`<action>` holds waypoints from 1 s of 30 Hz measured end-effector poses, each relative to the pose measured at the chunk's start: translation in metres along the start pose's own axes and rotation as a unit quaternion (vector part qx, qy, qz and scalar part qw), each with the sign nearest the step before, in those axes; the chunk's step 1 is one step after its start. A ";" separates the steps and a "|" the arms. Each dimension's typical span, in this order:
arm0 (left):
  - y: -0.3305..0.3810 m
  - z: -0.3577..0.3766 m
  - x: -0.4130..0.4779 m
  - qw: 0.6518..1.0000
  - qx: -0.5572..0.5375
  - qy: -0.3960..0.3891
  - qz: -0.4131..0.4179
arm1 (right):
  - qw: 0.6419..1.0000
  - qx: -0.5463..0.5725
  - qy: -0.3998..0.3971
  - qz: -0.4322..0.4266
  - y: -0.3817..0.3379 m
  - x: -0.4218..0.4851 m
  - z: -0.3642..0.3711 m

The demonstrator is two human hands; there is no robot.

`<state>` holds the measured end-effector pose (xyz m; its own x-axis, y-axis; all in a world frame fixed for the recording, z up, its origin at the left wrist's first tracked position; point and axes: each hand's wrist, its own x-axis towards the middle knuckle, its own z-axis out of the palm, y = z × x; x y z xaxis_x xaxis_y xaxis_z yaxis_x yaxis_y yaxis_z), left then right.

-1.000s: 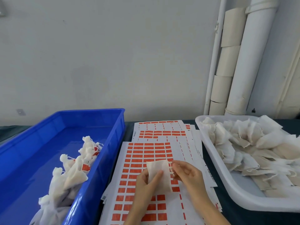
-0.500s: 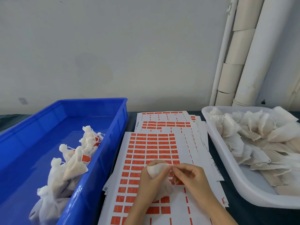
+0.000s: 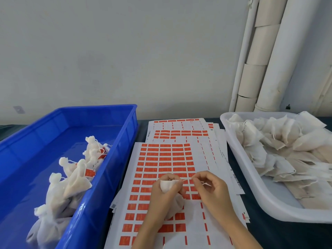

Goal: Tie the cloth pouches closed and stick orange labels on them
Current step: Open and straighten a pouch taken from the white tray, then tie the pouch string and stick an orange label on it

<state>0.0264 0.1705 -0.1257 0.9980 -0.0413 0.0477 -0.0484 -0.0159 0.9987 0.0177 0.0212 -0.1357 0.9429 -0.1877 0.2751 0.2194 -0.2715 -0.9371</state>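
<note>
Both forearms come in from the lower edge, angled toward each other; the left hand (image 3: 161, 196) is curled round the gathered neck of 1 cloth pouch (image 3: 167, 185), its back toward the camera; the right hand (image 3: 213, 192), just beside it, pinches a thin drawstring (image 3: 186, 179) between thumb and forefinger, the other 3 fingers loosely curled.

a white cloth pouch (image 3: 167, 185) sits bunched in the left hand (image 3: 159, 198), gathered neck upward, its thin string (image 3: 186, 179) pinched taut by the right hand (image 3: 213, 191). beneath lie overlapping white sheets of orange labels (image 3: 165, 159), some rows showing bare gaps. tied pouches (image 3: 75, 178), some bearing orange labels, are heaped in the blue bin (image 3: 36, 141). flat untied pouches (image 3: 269, 141) fill the white tray (image 3: 280, 203).
</note>
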 end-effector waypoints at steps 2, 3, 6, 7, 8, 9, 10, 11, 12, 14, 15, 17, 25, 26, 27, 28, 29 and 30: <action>-0.002 -0.002 0.000 1.000 0.001 0.007 0.002 | 1.000 0.002 0.016 0.004 0.000 0.001 -0.001; -0.002 -0.002 0.000 1.000 -0.002 0.011 0.000 | 1.000 0.005 0.026 0.006 0.000 0.001 -0.002; -0.001 -0.002 -0.001 1.000 -0.008 -0.001 0.016 | 0.998 0.006 0.058 0.008 0.000 0.003 -0.004; -0.001 -0.002 0.000 1.000 -0.009 -0.001 0.018 | 0.998 0.004 0.066 0.007 0.000 0.003 -0.004; -0.001 -0.002 0.000 1.000 -0.006 0.001 0.018 | 0.997 0.000 0.074 0.006 -0.001 0.003 -0.005; -0.002 -0.002 0.001 1.000 -0.004 0.000 0.019 | 0.997 -0.005 0.081 0.003 -0.002 0.003 -0.005; -0.002 -0.002 0.001 1.000 -0.003 0.000 0.021 | 0.996 -0.009 0.089 -0.001 -0.003 0.004 -0.006; -0.002 -0.002 0.001 1.000 -0.003 -0.002 0.022 | 0.995 -0.012 0.097 -0.005 -0.003 0.004 -0.007; -0.001 -0.002 0.001 1.000 -0.004 -0.004 0.022 | 0.995 -0.014 0.103 -0.006 -0.004 0.005 -0.007; 0.000 -0.003 0.001 1.000 -0.008 -0.012 0.023 | 0.994 -0.015 0.110 -0.005 -0.004 0.005 -0.008; 0.000 -0.003 0.000 1.000 -0.008 -0.014 0.024 | 0.994 -0.016 0.111 -0.004 -0.003 0.005 -0.009; 0.000 -0.003 0.000 1.000 -0.006 -0.012 0.025 | 0.994 -0.019 0.112 -0.003 -0.003 0.004 -0.008; 0.000 -0.007 -0.001 0.999 -0.010 -0.036 0.023 | 0.993 -0.018 0.120 0.006 -0.002 0.003 -0.009; 0.000 -0.008 -0.002 0.998 -0.009 -0.054 0.023 | 0.992 -0.013 0.125 0.007 -0.001 0.003 -0.009; 0.001 -0.008 -0.003 0.997 -0.010 -0.075 0.024 | 0.991 -0.007 0.132 0.008 -0.001 0.004 -0.010; 0.002 -0.008 -0.005 0.995 -0.009 -0.095 0.025 | 0.990 0.000 0.140 0.010 -0.001 0.005 -0.011; 0.003 -0.008 -0.006 0.994 -0.003 -0.108 0.027 | 0.989 0.008 0.150 0.013 -0.001 0.006 -0.012; 0.004 -0.008 -0.006 0.993 0.008 -0.117 0.029 | 0.987 0.020 0.159 0.017 -0.001 0.007 -0.013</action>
<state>0.0202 0.1785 -0.1223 0.9568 -0.2739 0.0975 -0.1077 -0.0222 0.9939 0.0207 0.0082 -0.1306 0.8247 -0.4852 0.2907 0.2042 -0.2238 -0.9530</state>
